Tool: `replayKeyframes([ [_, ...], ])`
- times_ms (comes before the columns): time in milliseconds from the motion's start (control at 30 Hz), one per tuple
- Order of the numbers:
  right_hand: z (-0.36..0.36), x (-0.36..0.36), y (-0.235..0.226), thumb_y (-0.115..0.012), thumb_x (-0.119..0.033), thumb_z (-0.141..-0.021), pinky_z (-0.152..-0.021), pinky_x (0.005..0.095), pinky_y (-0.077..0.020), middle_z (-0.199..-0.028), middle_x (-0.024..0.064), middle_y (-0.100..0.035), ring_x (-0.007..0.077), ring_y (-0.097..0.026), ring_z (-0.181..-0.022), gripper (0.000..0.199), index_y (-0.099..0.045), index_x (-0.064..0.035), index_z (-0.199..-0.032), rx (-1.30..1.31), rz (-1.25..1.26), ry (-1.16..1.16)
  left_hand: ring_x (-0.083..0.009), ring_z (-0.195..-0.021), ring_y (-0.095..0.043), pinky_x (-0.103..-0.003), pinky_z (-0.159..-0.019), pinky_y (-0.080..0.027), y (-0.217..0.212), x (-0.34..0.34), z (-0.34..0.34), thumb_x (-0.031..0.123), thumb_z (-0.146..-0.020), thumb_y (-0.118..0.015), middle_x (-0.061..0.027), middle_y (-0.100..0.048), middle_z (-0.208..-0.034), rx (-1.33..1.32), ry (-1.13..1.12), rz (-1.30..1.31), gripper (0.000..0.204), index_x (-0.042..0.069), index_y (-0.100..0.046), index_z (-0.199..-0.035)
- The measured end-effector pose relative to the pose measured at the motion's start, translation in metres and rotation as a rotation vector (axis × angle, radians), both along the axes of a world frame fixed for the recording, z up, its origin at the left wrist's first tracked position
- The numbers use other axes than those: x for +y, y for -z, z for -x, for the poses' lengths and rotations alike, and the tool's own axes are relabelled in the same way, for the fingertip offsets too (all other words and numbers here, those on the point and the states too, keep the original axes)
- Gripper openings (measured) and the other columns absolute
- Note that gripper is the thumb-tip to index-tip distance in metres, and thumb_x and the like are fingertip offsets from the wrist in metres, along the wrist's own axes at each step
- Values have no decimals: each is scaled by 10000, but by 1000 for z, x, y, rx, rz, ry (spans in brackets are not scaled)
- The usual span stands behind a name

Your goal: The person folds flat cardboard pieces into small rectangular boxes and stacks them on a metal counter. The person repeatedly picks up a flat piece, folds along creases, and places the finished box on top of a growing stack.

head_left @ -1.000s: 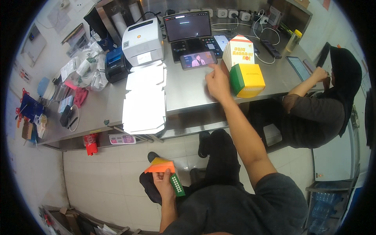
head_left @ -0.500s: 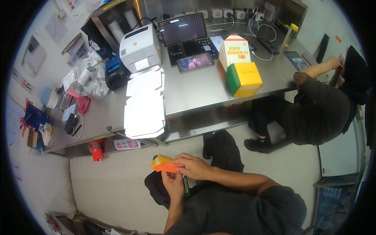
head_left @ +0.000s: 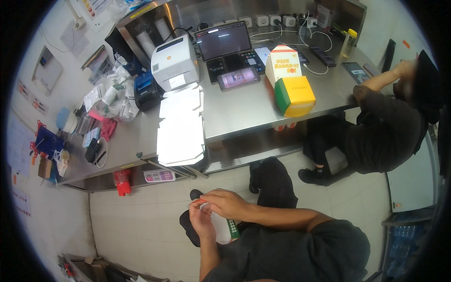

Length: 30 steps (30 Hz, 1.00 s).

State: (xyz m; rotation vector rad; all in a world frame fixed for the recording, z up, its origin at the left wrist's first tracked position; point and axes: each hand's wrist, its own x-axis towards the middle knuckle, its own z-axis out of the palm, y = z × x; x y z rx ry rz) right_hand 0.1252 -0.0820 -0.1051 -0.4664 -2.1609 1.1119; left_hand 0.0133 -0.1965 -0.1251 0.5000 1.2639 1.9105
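My left hand (head_left: 203, 220) and my right hand (head_left: 226, 204) are together over my lap, low in the head view. Both grip a folded carton (head_left: 221, 228) that shows a white face, a green strip at its right edge and a sliver of orange by my fingertips. My right hand covers its top. On the steel counter (head_left: 239, 110) ahead stands a finished yellow, green and red box (head_left: 294, 95) beside a taller white and orange carton (head_left: 283, 63). A stack of flat white cartons (head_left: 180, 127) lies at the counter's front left.
A white label printer (head_left: 174, 62), a tablet on a stand (head_left: 224, 41) and a phone (head_left: 238, 77) sit at the back of the counter. Bags and clutter fill its left end. A seated person in dark clothes (head_left: 385, 122) leans on the counter's right end. Tiled floor lies below.
My right hand came back from the yellow box on the counter to my lap and joined my left on the carton, which turned from its orange face to its white face.
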Motion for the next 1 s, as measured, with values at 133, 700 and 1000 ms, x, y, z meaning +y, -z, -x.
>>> replayKeyframes([
  [133, -2, -1, -3, -688, -120, -926, -874, 435, -574, -1115, 106, -763, 332, -698, -1069, 308, -722, -42, -1222, 8, -192, -14, -182, -1067, -668, -340, -904, -562, 4, 4, 12, 309, -1093, -534, -69, -676, -1192, -145, -123, 36, 309, 43, -616, -1227],
  [700, 5, 7, -9, -695, -86, -973, -900, 376, -588, -1167, 136, -731, 311, -730, -1032, 195, -734, 16, -1134, 163, 195, 121, -106, -883, -652, -258, -819, -526, -5, 17, -3, 67, -1069, -642, -68, -706, -1012, 596, -116, 287, 113, -33, -690, -1086],
  [1000, 7, 9, -12, -695, -78, -953, -922, 380, -564, -1177, 118, -715, 300, -692, -1071, 142, -738, 6, -1059, 206, 216, 112, -128, -963, -712, -285, -910, -579, -8, 20, -10, 29, -1065, -632, -101, -733, -1074, 301, -194, 146, 121, -46, -632, -1159],
])
